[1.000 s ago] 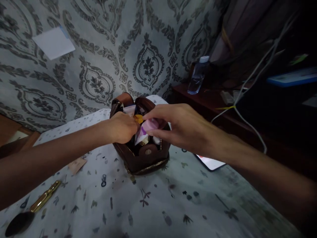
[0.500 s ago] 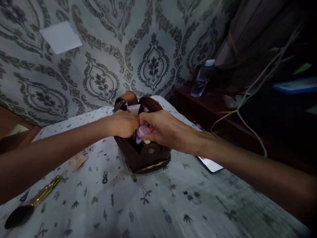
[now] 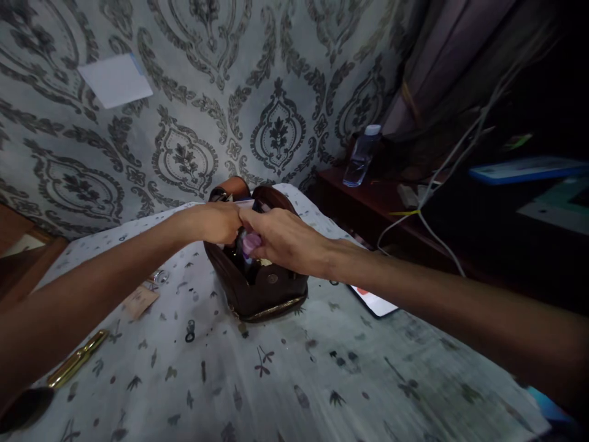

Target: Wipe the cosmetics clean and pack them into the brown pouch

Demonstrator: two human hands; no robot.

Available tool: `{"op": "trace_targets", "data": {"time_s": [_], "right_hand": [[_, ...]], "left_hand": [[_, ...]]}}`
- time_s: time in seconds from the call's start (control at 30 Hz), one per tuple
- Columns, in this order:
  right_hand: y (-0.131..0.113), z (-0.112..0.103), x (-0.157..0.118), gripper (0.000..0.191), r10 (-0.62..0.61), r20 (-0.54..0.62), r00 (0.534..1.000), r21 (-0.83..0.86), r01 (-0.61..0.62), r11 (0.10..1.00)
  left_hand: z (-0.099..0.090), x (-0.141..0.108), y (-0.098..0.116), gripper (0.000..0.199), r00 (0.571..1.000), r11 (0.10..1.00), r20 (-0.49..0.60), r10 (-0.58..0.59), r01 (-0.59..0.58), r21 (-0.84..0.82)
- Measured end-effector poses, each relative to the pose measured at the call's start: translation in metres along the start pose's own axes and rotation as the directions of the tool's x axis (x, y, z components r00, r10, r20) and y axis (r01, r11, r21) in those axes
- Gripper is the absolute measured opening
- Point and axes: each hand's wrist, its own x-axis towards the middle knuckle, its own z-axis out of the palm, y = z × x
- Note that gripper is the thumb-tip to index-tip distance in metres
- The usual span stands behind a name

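Observation:
A dark brown zippered bag (image 3: 251,298) stands open on the patterned sheet, with several small items inside. My left hand (image 3: 218,223) is curled over the bag's left side, its fingers closed and pointing down into it. What those fingers hold, if anything, is hidden. From the right, my right hand (image 3: 288,239) reaches into the opening, the knuckles of both hands almost touching. Between its thumb and fingers sits a pink round-topped item (image 3: 251,244), its lower part sunk among the contents.
A makeup brush (image 3: 76,362) and a small beige packet (image 3: 141,301) lie to the left. A phone (image 3: 375,302) with a lit screen rests at right. A water bottle (image 3: 361,156) stands on a dark red table (image 3: 334,178), near white cables (image 3: 442,230). Patterned wall (image 3: 184,153) rises behind.
The view has shifted slightly, so most things sit further left. Both hands stay inside the bag, the right still at the pink item and the left still curled.

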Motion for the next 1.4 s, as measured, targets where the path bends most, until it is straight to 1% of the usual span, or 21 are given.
{"op": "trace_targets", "data": {"time_s": [0.03, 0.1, 0.13, 0.17, 0.2, 0.23, 0.27, 0.3, 0.37, 0.43, 0.53, 0.6, 0.67, 0.8, 0.87, 1.0, 1.1, 1.2, 1.27, 1.33, 1.4], "right_hand": [[0.001, 0.001, 0.001, 0.03, -0.014, 0.007, 1.0, -0.004, 0.014, 1.0], [0.002, 0.005, 0.003, 0.022, -0.063, 0.038, 0.997, -0.009, 0.063, 0.998], [0.003, 0.008, 0.006, 0.017, -0.09, 0.055, 0.994, -0.013, 0.091, 0.996], [0.004, 0.011, 0.009, 0.013, -0.115, 0.071, 0.991, -0.015, 0.116, 0.993], [0.005, 0.013, 0.012, 0.012, -0.132, 0.082, 0.988, -0.013, 0.133, 0.991], [0.006, 0.015, 0.016, 0.012, -0.136, 0.091, 0.987, -0.011, 0.138, 0.99], [0.007, 0.017, 0.019, 0.013, -0.134, 0.102, 0.986, -0.008, 0.135, 0.991], [0.009, 0.019, 0.022, 0.014, -0.131, 0.11, 0.985, -0.002, 0.132, 0.991], [0.011, 0.02, 0.026, 0.014, -0.127, 0.111, 0.986, 0.008, 0.127, 0.992], [0.013, 0.021, 0.025, 0.014, -0.129, 0.101, 0.987, 0.002, 0.129, 0.992], [0.014, 0.021, 0.022, 0.011, -0.138, 0.067, 0.988, -0.015, 0.139, 0.99], [0.013, 0.02, 0.019, 0.011, -0.145, 0.045, 0.988, -0.022, 0.146, 0.989], [0.013, 0.019, 0.018, 0.013, -0.143, 0.034, 0.989, -0.028, 0.144, 0.989], [0.013, 0.015, 0.016, 0.008, -0.122, 0.033, 0.992, -0.026, 0.123, 0.992], [0.013, 0.015, 0.016, 0.01, -0.114, 0.033, 0.993, -0.025, 0.115, 0.993], [0.012, 0.014, 0.017, 0.01, -0.101, 0.047, 0.994, -0.022, 0.102, 0.995], [0.008, 0.006, 0.011, 0.01, -0.1, 0.005, 0.995, -0.004, 0.1, 0.995], [0.004, -0.005, -0.01, 0.015, -0.127, 0.004, 0.992, 0.013, 0.126, 0.992], [0.004, -0.008, -0.03, 0.021, -0.208, 0.04, 0.977, 0.03, 0.207, 0.978], [0.008, -0.005, -0.051, 0.023, -0.309, 0.044, 0.95, 0.021, 0.308, 0.951], [0.012, 0.002, -0.068, 0.022, -0.355, 0.013, 0.935, -0.015, 0.355, 0.935]], "left_hand": [[-0.001, -0.001, -0.004, 0.014, 0.999, 0.998, -0.029, -0.023, 0.021, -0.059], [-0.007, -0.006, -0.009, 0.014, 0.987, 0.977, -0.111, -0.119, 0.097, -0.189], [-0.01, -0.011, -0.009, 0.013, 0.963, 0.957, -0.205, -0.174, 0.116, -0.266], [-0.014, -0.017, -0.008, 0.012, 0.923, 0.933, -0.306, -0.234, 0.125, -0.337], [-0.017, -0.024, -0.006, 0.012, 0.867, 0.91, -0.401, -0.297, 0.13, -0.393], [-0.018, -0.032, -0.003, 0.014, 0.816, 0.893, -0.463, -0.347, 0.138, -0.428], [-0.018, -0.04, 0.001, 0.015, 0.774, 0.882, -0.504, -0.383, 0.143, -0.45], [-0.016, -0.048, 0.005, 0.017, 0.749, 0.874, -0.523, -0.405, 0.151, -0.461], [-0.006, -0.064, 0.013, 0.02, 0.732, 0.866, -0.528, -0.43, 0.169, -0.471], [0.01, -0.078, 0.019, 0.021, 0.708, 0.839, -0.522, -0.476, 0.188, -0.511], [0.039, -0.094, 0.024, 0.021, 0.693, 0.781, -0.47, -0.547, 0.221, -0.584], [0.056, -0.101, 0.026, 0.021, 0.676, 0.745, -0.456, -0.579, 0.212, -0.632], [0.072, -0.105, 0.027, 0.02, 0.675, 0.716, -0.443, -0.59, 0.184, -0.673], [0.097, -0.108, 0.032, 0.02, 0.711, 0.657, -0.378, -0.593, 0.156, -0.738], [0.107, -0.107, 0.035, 0.019, 0.73, 0.636, -0.348, -0.588, 0.152, -0.757], [0.123, -0.106, 0.044, 0.02, 0.756, 0.609, -0.312, -0.575, 0.141, -0.781], [0.129, -0.108, 0.052, 0.019, 0.759, 0.596, -0.296, -0.58, 0.148, -0.789], [0.133, -0.113, 0.06, 0.019, 0.763, 0.601, -0.307, -0.568, 0.13, -0.789], [0.138, -0.117, 0.067, 0.017, 0.787, 0.616, -0.316, -0.53, 0.101, -0.781], [0.143, -0.12, 0.074, 0.014, 0.808, 0.643, -0.356, -0.47, 0.037, -0.765], [0.15, -0.12, 0.081, 0.013, 0.809, 0.678, -0.433, -0.398, -0.059, -0.733]]}}
